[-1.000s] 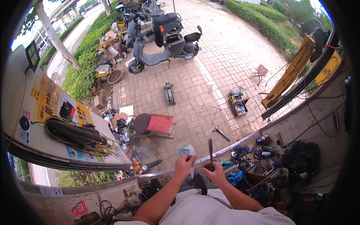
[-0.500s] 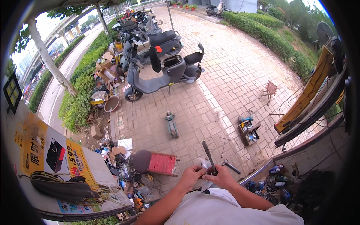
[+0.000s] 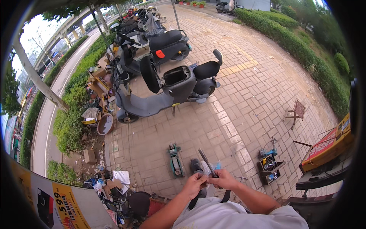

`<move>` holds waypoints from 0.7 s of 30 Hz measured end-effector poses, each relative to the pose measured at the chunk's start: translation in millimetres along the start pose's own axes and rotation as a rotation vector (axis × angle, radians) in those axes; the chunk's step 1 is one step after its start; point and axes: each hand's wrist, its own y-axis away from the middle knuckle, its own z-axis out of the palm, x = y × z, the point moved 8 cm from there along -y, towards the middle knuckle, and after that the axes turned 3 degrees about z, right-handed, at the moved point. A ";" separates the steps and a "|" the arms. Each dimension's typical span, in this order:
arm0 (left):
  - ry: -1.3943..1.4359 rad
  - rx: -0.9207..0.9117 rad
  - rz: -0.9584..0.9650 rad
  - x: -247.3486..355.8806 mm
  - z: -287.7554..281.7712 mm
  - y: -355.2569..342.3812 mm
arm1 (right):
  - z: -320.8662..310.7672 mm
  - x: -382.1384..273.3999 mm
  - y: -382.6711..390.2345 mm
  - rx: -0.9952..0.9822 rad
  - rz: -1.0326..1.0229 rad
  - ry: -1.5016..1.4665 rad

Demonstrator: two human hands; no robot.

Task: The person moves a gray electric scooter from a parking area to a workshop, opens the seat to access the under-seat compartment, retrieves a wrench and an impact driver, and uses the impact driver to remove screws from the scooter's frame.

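Note:
My right hand (image 3: 224, 179) is closed around a dark, slim bar (image 3: 207, 161) that points up and away from me; its exact kind does not show. Thin clear plastic (image 3: 208, 168), which looks like a bag, hangs about the bar. My left hand (image 3: 195, 184) is pinched against the plastic, its fingertips close to my right fingers. Both hands are in front of my light shirt (image 3: 225, 213). One dark shoe (image 3: 196, 165) shows just beyond them. On the paving ahead stands a grey scooter (image 3: 152, 103) with its seat (image 3: 149, 74) tipped up and the compartment (image 3: 177, 76) below it exposed.
A green floor jack (image 3: 175, 162) lies on the paving before me. To the right are an open toolbox (image 3: 268, 173) and a folding stool (image 3: 298, 110). Clutter and a dark round seat (image 3: 139, 202) lie at the lower left. More scooters (image 3: 167, 44) line the hedge.
I have moved forward, out past the panels at either side. The scooter and jack look nearer, and the red chair has slid toward the lower edge. Both hands keep their hold.

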 end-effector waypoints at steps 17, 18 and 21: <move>-1.034 0.405 0.319 321.2 -97.3 -304.2 | -200.0 -178.9 -378.0 0.276 0.102 -0.224; -1.054 0.427 0.265 315.7 -103.7 -312.7 | -201.9 -180.5 -397.5 0.234 0.126 -0.133; -1.028 0.505 0.157 282.0 -118.4 -333.3 | -203.1 -200.6 -447.0 0.111 0.216 0.077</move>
